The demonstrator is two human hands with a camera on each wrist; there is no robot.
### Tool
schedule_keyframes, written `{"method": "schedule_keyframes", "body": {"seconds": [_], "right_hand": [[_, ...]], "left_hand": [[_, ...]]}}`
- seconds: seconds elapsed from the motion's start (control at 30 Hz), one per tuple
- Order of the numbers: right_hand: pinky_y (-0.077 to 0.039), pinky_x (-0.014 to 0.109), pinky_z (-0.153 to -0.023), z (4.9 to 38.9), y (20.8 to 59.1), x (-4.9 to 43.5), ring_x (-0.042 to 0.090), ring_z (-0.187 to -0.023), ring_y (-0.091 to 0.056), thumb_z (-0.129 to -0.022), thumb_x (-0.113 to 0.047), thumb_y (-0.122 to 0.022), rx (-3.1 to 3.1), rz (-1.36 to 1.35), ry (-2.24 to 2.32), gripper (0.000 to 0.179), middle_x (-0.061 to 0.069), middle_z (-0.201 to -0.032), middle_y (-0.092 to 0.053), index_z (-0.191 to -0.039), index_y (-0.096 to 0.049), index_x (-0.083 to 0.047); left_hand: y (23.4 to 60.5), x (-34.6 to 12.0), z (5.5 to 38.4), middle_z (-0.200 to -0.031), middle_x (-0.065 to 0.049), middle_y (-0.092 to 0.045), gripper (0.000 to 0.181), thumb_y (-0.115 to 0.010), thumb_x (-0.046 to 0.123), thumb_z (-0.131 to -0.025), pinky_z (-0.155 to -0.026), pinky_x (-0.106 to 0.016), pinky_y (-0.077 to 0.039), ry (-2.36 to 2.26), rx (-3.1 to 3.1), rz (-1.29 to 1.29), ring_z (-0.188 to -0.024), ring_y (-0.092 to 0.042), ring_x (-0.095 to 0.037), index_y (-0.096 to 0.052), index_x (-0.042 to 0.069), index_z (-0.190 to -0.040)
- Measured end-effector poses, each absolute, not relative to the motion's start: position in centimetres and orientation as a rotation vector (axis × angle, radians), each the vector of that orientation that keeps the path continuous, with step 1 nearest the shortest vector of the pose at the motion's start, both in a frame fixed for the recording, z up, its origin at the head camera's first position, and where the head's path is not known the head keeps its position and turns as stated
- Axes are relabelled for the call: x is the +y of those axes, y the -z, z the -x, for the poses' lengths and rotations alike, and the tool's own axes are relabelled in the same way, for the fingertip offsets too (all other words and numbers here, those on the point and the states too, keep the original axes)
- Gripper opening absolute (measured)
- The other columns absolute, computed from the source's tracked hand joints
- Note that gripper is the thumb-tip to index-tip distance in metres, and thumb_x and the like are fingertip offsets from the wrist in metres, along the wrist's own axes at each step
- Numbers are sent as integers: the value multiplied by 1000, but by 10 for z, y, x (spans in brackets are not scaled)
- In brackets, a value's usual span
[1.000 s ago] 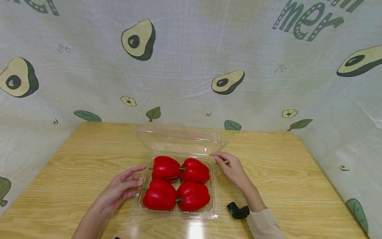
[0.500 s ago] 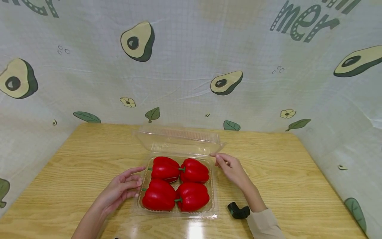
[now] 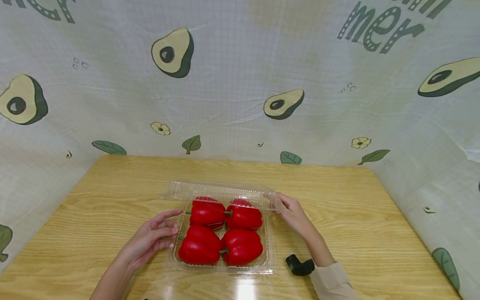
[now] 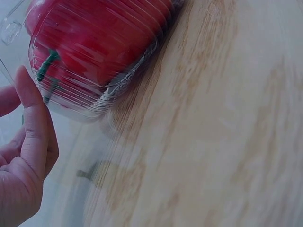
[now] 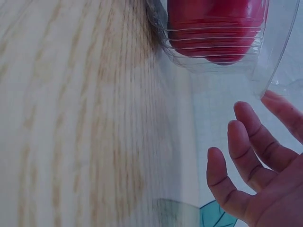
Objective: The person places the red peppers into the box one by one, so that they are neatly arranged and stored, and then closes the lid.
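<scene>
A clear plastic clamshell tray (image 3: 221, 270) sits on the wooden table and holds several red bell peppers (image 3: 221, 237). Its hinged lid (image 3: 221, 191) is tilted low over the back two peppers. My right hand (image 3: 290, 210) holds the lid's right corner with its fingertips. The right wrist view shows that hand (image 5: 255, 161) with three fingers free beside the lid edge (image 5: 279, 52) and a pepper (image 5: 215, 26). My left hand (image 3: 157, 235) rests with relaxed fingers against the tray's left side. In the left wrist view this hand (image 4: 26, 156) lies next to a pepper (image 4: 104, 42) behind ribbed plastic.
A small black object (image 3: 298, 265) lies on the table (image 3: 356, 216) near my right wrist. An avocado-print cloth (image 3: 240, 83) walls the table at the back and on both sides.
The lid has swung down and forward from its raised position and now covers the back peppers. My right hand came down with its corner. The left hand has stayed put.
</scene>
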State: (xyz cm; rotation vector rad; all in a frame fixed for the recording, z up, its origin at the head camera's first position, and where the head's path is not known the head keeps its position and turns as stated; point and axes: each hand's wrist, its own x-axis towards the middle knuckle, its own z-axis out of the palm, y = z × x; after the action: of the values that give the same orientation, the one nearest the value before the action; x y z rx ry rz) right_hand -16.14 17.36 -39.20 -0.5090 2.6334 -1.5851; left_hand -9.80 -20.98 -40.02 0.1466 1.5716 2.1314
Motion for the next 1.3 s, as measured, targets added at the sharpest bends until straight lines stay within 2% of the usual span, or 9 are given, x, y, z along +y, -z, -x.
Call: {"method": "schedule_keyframes", "body": {"seconds": [0.13,0.3,0.47,0.53,0.57,0.7,0.93,1.13,1.3], "right_hand": [[-49,27,-61,160,391,176,7,-71,-52,-100,-19,-41,2599,530,1580,28,8,-83,-60,-101,-62,-2],[-51,26,-74,156,388,176,15,-88,-58,-100,-25,-41,2617,449,1476,35,14,-107,-64,-124,-57,-5],[-50,32,-84,155,387,175,26,-106,-58,-100,-28,-41,2653,453,1424,38,14,-123,-59,-129,-54,-8],[-50,32,-85,155,386,175,26,-106,-57,-100,-27,-42,2673,465,1422,37,14,-120,-60,-130,-52,-8],[-50,31,-85,154,385,175,26,-106,-58,-99,-26,-43,2679,470,1429,37,14,-118,-60,-131,-52,-8],[-50,25,-83,153,382,174,24,-102,-57,-98,-20,-46,2690,528,1485,37,12,-114,-60,-133,-48,-8],[-46,23,-94,150,376,173,27,-115,-54,-95,-10,-52,2672,748,1603,36,13,-126,-57,-130,-50,-5],[-46,21,-94,146,371,171,22,-113,-56,-96,-11,-48,2707,764,1584,31,6,-124,-58,-127,-56,-12],[-50,29,-92,143,367,169,23,-108,-59,-99,-15,-43,2728,721,1571,29,8,-120,-61,-122,-59,-10]], "left_hand": [[400,-210,98,-96,5,-57,40,-52,5,-93,-68,-19,-53,-2126,1577,-132,-80,-59,-5,-47,20,-129],[403,-210,98,-95,5,-60,30,-50,3,-93,-69,-21,-54,-2143,1575,-133,-81,-61,-5,-52,20,-118],[404,-210,97,-94,5,-64,59,-50,4,-93,-71,-22,-54,-2141,1592,-105,-82,-62,-6,-21,-1,-144],[403,-209,97,-95,5,-64,71,-51,5,-93,-71,-22,-54,-2132,1606,-97,-82,-62,-6,-5,-7,-146],[402,-209,97,-95,5,-64,71,-51,5,-93,-71,-22,-54,-2127,1612,-92,-82,-62,-6,-4,-7,-146],[401,-208,97,-95,6,-63,72,-52,6,-92,-71,-22,-54,-2110,1638,-89,-82,-61,-5,-6,-4,-146],[402,-210,97,-95,4,-64,57,-52,6,-92,-71,-22,-54,-2127,1603,-45,-82,-62,-7,-26,3,-142],[401,-209,97,-97,4,-65,60,-52,5,-92,-72,-22,-54,-2126,1603,-63,-84,-62,-7,-21,0,-144],[400,-210,97,-101,5,-63,40,-51,7,-93,-72,-21,-54,-2118,1596,-80,-83,-61,-6,-45,22,-131]]}}
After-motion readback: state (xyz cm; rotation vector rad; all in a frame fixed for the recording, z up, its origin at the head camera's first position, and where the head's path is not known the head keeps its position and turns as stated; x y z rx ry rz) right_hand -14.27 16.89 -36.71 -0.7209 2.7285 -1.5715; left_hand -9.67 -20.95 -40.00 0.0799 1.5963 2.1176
